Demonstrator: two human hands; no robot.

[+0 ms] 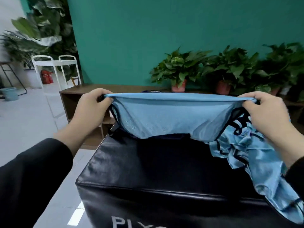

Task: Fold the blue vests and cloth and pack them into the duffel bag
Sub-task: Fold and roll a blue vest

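Observation:
A light blue mesh vest (172,117) with dark trim hangs stretched in the air between my two hands, above a black padded box (148,162). My left hand (92,109) grips its upper left edge, and my right hand (269,111) grips its upper right edge. More shiny blue fabric (246,155) with dark trim lies crumpled on the right side of the box and spills over its edge. A dark blue item (171,136), perhaps the duffel bag, shows just below the hanging vest; most of it is hidden.
A low wooden shelf (79,96) stands behind the box along a teal wall, with potted plants (179,71) on it. A white metal cart (54,66), a red extinguisher and a blue bucket (9,94) stand on the grey floor at the left.

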